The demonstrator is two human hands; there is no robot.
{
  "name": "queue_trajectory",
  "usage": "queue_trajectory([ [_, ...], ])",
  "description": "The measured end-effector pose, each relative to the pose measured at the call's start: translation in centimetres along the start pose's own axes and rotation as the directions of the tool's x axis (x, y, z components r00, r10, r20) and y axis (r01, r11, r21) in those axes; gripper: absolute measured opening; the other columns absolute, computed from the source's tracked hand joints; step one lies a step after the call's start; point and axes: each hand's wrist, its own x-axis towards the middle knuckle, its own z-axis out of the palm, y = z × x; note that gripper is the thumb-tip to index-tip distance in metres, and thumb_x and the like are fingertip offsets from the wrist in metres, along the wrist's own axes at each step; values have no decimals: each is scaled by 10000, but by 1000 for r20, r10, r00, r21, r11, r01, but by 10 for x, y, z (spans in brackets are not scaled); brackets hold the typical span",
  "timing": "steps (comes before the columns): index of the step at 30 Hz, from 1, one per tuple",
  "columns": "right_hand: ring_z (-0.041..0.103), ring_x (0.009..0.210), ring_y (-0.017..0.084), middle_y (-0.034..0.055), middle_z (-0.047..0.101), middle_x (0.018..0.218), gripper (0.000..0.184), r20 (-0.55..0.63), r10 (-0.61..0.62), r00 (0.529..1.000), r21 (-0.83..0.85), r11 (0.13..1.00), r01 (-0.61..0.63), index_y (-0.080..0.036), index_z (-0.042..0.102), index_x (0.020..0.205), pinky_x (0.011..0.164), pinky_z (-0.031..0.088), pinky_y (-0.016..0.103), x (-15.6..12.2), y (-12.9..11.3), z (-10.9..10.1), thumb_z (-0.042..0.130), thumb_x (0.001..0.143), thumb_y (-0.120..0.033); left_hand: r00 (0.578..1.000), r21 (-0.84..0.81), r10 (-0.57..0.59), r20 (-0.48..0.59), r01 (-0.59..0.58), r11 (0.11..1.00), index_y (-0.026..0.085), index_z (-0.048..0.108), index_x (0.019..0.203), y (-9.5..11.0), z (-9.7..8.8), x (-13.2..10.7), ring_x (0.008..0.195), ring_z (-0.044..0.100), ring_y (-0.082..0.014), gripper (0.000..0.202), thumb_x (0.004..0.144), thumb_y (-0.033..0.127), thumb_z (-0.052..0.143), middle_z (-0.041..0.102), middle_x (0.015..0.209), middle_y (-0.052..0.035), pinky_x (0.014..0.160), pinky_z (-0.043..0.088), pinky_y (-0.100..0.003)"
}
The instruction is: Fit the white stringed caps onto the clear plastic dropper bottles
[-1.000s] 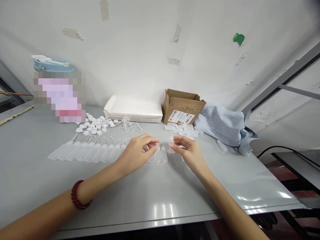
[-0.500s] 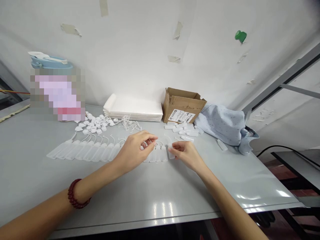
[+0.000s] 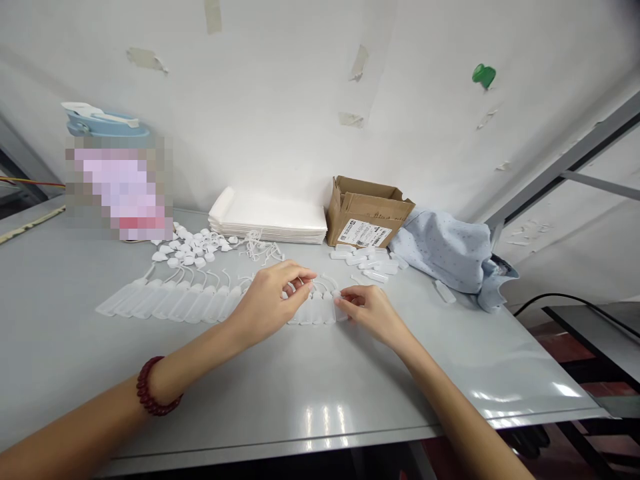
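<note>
A row of small translucent plastic bottles (image 3: 193,303) lies side by side across the table, most with a thin white cord at the top. Over the middle of that row is my left hand (image 3: 270,297), thumb and fingers closed near the cords; what is between the tips, if anything, I cannot make out. My right hand (image 3: 373,308) pinches the bottle at the row's right end, close beside the last ones (image 3: 320,310); its lower part shows below the fingers. My left hand and forearm hide part of the row.
Behind the row are a pile of white caps (image 3: 193,247), loose white cords (image 3: 260,248), stacked white sheets (image 3: 275,223) and an open cardboard box (image 3: 373,207). More bottles (image 3: 367,259) lie before the box. A pale blue cloth (image 3: 445,250) lies to the right, with a lone bottle (image 3: 444,291) nearby.
My right hand has moved slightly left, bringing its bottle up against the right end of the row. My left hand has stayed nearly in place.
</note>
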Motion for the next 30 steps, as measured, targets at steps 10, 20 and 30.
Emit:
queue_trajectory([
  [10,537,456,134,17,612,576,274,-105,109,988,51,993,-104,-127,674,835,478,419,265,-1,-1,-31,568,771,-371,1000,25,-4,5,4,1000,178,679,933,1,-1,0,798,627,-159,208,842,249,505,680,936,-43,647,516,-261],
  [20,608,625,166,38,662,827,432,10,97,995,-175,980,-94,-219,655,1057,555,443,274,0,28,-54,698,678,-423,1000,34,11,-1,-11,999,181,675,914,0,0,0,759,620,-147,199,839,238,499,683,918,-42,622,514,-241],
  [30,611,693,187,46,653,781,314,-21,74,997,-232,970,-77,-213,714,962,589,453,284,1,24,-46,657,653,-222,1000,39,7,5,-7,999,187,678,893,2,-1,-2,714,594,-132,187,831,234,508,677,896,-35,574,494,-219],
])
